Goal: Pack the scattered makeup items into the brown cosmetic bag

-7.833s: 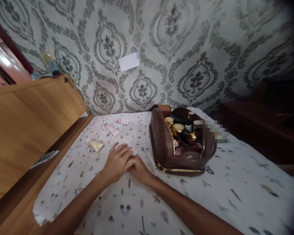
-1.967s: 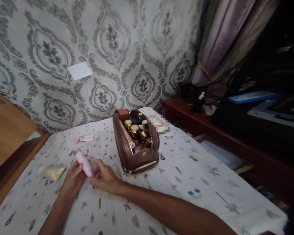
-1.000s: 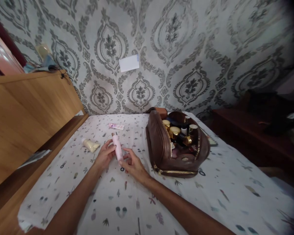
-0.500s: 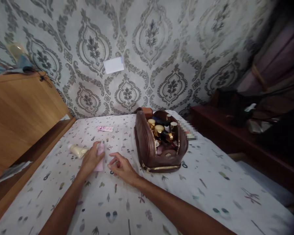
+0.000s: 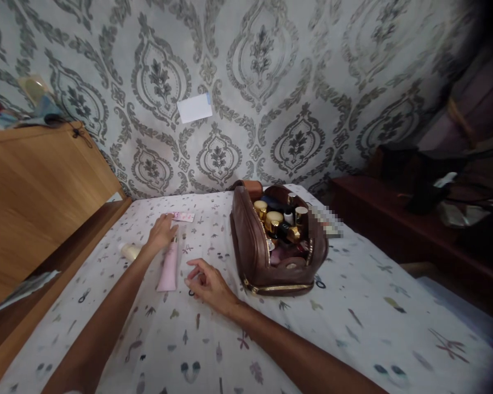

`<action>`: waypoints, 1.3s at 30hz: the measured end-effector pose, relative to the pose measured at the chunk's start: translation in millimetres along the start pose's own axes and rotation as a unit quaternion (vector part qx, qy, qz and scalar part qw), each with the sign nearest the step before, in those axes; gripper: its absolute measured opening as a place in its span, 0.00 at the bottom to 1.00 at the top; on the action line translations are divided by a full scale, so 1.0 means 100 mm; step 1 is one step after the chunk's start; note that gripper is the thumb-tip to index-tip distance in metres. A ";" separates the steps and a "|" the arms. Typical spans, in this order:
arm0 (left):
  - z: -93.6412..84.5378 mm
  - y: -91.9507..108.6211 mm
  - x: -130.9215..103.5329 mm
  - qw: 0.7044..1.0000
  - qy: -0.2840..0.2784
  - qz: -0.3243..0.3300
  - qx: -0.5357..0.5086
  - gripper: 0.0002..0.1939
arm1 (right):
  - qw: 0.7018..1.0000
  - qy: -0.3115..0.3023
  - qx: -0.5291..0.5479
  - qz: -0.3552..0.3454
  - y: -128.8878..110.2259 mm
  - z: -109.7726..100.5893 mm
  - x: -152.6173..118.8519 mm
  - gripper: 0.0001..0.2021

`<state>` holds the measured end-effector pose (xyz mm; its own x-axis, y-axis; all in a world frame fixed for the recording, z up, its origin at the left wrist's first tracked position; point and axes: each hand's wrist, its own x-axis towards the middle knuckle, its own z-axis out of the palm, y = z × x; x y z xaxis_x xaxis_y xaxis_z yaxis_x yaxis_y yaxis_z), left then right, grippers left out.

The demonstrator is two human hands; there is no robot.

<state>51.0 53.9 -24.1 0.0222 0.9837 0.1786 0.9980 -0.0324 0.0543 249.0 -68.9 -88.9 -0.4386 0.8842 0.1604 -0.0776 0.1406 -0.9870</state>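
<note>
My left hand (image 5: 162, 232) is stretched out, fingers apart, with its fingertips at the left end of a small pink-and-white tube (image 5: 184, 217). Whether they touch it I cannot tell. Just below that hand a larger pink tube (image 5: 170, 268) lies flat on the sheet, its upper end partly behind the thumb. A cream-coloured tube (image 5: 129, 251) lies to the left, partly hidden by my left forearm. My right hand (image 5: 207, 283) hovers low over the bed with loosely bent fingers and holds nothing. To its right stands an unzipped brown toiletry bag (image 5: 246, 241) packed with gold-capped bottles (image 5: 274, 220).
A patterned white sheet (image 5: 213, 350) covers the bed. On the left rises a wooden panel (image 5: 45, 191); at the right is a dark red bench (image 5: 361, 202) with black items. A blurred-out flat item (image 5: 331, 223) lies behind the bag.
My left hand has let go of the larger pink tube and moved forward to the smaller tube. My right hand stays much the same. The view has shifted slightly.
</note>
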 end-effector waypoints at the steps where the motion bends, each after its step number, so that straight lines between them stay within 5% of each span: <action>1: 0.02 0.00 0.12 1.000 -0.001 0.006 0.006 0.21 | 1.000 -0.001 0.004 0.004 0.00 0.00 0.00 0.18; 8: 0.18 0.01 0.63 0.997 -0.043 0.040 0.046 0.21 | 1.000 -0.009 -0.002 0.014 -0.03 -0.01 0.00 0.18; 16: 0.10 -0.04 0.61 0.998 -0.049 0.031 0.009 0.14 | 1.000 -0.008 -0.009 0.022 -0.08 -0.03 -0.02 0.17; 22: 0.02 -0.12 0.25 0.992 0.013 0.003 -0.126 0.16 | 0.999 0.001 0.038 0.021 -0.03 -0.03 -0.01 0.17; 27: -0.05 -0.07 -0.32 0.961 0.030 0.006 -0.273 0.20 | 0.990 0.027 0.135 0.038 0.02 -0.03 0.05 0.23; 33: -0.21 0.17 -1.05 0.858 -0.026 0.014 -0.513 0.22 | 0.958 0.093 0.265 0.064 0.00 -0.08 0.11 0.32; 39: -0.23 0.23 -1.25 0.825 -0.099 0.042 -0.555 0.22 | 0.934 0.128 0.329 0.060 -0.03 -0.10 0.15 0.32</action>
<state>69.8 -73.4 -22.5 0.2063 0.9760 0.0696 0.3266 -0.1357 0.9354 251.7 -51.5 -83.9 -0.2576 0.9654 -0.0413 -0.6112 -0.1959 -0.7668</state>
